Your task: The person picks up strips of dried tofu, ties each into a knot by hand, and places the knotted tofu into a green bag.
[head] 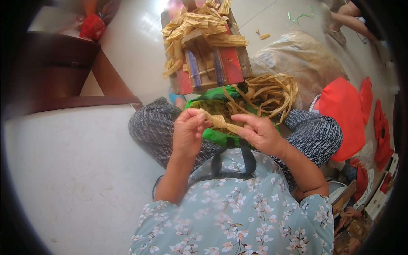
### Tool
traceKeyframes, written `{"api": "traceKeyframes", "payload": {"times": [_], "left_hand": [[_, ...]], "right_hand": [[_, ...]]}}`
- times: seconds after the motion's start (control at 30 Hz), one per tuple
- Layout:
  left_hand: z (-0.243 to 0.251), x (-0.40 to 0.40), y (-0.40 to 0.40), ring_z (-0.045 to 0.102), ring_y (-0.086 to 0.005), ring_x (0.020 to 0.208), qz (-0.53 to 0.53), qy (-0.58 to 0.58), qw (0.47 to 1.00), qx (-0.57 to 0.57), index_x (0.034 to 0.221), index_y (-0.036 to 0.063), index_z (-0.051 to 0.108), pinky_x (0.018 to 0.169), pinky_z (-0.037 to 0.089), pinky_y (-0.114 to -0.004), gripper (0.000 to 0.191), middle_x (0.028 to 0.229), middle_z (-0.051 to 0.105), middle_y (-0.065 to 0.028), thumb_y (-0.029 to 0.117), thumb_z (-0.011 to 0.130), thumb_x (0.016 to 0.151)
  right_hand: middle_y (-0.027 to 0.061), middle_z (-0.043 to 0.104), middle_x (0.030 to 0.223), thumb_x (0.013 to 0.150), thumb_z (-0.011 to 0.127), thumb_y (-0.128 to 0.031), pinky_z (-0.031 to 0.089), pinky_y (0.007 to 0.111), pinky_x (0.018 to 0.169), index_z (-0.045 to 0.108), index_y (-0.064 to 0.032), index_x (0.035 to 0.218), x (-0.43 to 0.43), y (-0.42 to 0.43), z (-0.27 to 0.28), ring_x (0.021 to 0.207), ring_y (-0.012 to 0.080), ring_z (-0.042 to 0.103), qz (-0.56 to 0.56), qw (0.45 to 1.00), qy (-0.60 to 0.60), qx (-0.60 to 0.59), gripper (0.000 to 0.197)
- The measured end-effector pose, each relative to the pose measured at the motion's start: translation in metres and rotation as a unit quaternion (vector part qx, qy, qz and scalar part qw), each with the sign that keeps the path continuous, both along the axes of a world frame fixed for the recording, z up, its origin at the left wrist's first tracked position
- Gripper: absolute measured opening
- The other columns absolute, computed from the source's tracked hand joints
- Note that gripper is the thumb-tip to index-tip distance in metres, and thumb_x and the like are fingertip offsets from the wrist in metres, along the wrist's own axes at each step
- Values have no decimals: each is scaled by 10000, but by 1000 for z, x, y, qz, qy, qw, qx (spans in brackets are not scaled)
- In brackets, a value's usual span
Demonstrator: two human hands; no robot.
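Observation:
Between my two hands, over my lap, is a tan fibrous strip with a knot (218,121) in its middle. My left hand (190,126) pinches one end between thumb and fingers. My right hand (259,132) grips the other end, its index finger stretched towards the knot. Just beneath them lies a green bag (212,134) holding more tan pieces. A loose bundle of long tan strips (277,92) hangs over the bag's right side. Beyond the bag, short folded tan pieces (197,22) are heaped on a red board (231,62) with a wooden block (197,41) on it.
A white surface (79,172) with a dark red edge is at the left. A filled translucent plastic sack (299,57) stands at the upper right, near a red cloth item (344,118). Another person's leg (349,24) shows at the top right. Assorted items lie at the lower right.

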State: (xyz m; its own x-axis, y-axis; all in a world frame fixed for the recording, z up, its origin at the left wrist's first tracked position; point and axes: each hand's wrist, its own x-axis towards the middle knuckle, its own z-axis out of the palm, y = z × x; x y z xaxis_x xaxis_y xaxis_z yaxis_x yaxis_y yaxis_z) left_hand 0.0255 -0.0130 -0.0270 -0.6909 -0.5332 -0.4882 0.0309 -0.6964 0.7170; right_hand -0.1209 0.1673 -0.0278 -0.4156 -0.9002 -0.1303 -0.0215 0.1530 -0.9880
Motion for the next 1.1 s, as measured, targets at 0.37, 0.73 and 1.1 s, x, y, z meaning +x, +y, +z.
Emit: {"api": "traceKeyframes", "payload": {"times": [0.37,0.73,1.1], "left_hand": [[34,-22,0,604,-249,964,-273,-19,476,-836,998,74,660,1058,405,-516,263,947,622,-54,173,681,755],[32,-8,-21,623,-227,883,-326,-44,519,-789,881,104,619,1005,427,-495,113,776,593,-46,88,681,787],[33,-79,-110,603,-302,797,-126,-101,626,-763,996,-1,671,728,475,-358,105,852,649,-135,65,638,921]], "right_hand": [[117,602,626,879,655,-199,477,430,510,580,-92,778,-17,-6,10,585,313,638,134,905,403,-9,165],[68,575,662,819,616,-145,487,417,528,591,-134,839,-40,-1,4,615,281,633,143,911,384,-40,33],[77,549,693,804,580,-63,501,382,541,547,-102,829,-114,-129,11,653,276,626,-64,800,570,-176,56]]}}
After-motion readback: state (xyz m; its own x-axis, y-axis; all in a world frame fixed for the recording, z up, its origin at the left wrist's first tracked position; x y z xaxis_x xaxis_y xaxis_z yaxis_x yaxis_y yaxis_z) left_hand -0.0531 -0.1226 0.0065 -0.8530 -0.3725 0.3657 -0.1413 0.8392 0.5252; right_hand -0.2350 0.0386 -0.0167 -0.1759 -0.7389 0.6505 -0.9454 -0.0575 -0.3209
